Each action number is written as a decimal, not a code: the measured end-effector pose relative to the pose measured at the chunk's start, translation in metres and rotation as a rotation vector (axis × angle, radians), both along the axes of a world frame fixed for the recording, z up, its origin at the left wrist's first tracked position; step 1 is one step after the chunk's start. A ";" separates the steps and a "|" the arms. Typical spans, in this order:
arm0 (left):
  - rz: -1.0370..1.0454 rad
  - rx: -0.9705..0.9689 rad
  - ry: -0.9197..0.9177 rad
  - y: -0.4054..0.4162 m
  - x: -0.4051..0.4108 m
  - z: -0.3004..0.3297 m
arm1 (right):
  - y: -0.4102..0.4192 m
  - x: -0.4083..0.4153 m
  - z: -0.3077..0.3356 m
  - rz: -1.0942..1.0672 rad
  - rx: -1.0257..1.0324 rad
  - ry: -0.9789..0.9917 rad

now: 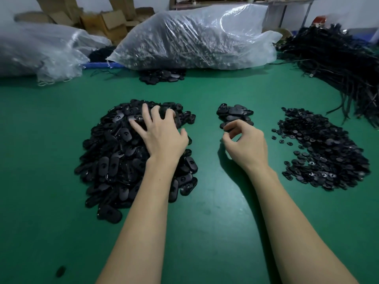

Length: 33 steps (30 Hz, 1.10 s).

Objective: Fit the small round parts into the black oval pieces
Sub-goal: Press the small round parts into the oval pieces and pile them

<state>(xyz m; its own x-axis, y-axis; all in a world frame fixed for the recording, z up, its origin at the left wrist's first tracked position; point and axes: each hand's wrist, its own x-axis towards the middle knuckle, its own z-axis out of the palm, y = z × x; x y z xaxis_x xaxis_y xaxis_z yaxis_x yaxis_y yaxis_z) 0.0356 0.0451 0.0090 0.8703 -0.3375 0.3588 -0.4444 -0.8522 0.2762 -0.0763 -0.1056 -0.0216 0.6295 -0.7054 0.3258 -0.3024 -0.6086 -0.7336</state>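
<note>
So we've got our left hand (pixel 162 134) spread flat, fingers straight, resting on top of the big heap of black oval pieces (pixel 131 158) left of centre on the green table (pixel 225 232). Our right hand (pixel 244 144) is curled up in the middle of the frame, thumb and fingertips pinched together, but we can't tell if anything's in there. It's right at the near edge of a smaller pile of oval pieces (pixel 234 113). The small round parts (pixel 322 150) are scattered at the right.

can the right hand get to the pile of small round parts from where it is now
Probably yes. The right hand hovers near the small stack of oval pieces, and only bare green table lies between it and the pile of small round parts to its right.
</note>
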 end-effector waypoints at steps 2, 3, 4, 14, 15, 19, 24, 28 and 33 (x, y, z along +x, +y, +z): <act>0.018 0.068 0.079 0.001 0.002 -0.003 | 0.004 0.002 -0.001 0.022 -0.002 -0.005; 0.016 0.091 0.089 0.000 0.002 -0.004 | 0.007 0.003 -0.001 0.037 -0.001 -0.005; 0.007 0.109 0.084 -0.001 0.001 -0.005 | 0.009 0.005 -0.002 0.054 -0.004 0.006; -0.134 0.017 0.078 -0.016 -0.014 -0.010 | 0.012 0.007 -0.004 0.083 -0.028 0.096; -0.149 -0.013 0.085 -0.017 -0.015 -0.010 | 0.012 0.007 -0.004 0.083 -0.031 0.101; -0.208 -0.072 0.102 -0.021 -0.018 -0.010 | 0.011 0.007 -0.005 0.074 -0.030 0.105; -0.289 -0.120 0.073 -0.024 -0.017 -0.008 | 0.011 0.006 -0.004 0.066 0.005 0.078; -0.263 -0.188 0.105 -0.023 -0.016 -0.003 | 0.011 0.005 -0.002 0.068 0.045 0.055; -0.222 -0.346 0.038 -0.022 -0.020 0.004 | 0.011 0.004 0.000 0.085 0.081 0.034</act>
<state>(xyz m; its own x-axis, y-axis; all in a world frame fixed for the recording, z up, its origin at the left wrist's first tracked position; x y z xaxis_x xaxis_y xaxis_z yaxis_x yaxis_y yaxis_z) 0.0159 0.0234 0.0132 0.8046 -0.3835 0.4533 -0.5910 -0.5907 0.5493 -0.0720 -0.0949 -0.0217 0.6979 -0.6723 0.2469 -0.2781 -0.5721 -0.7715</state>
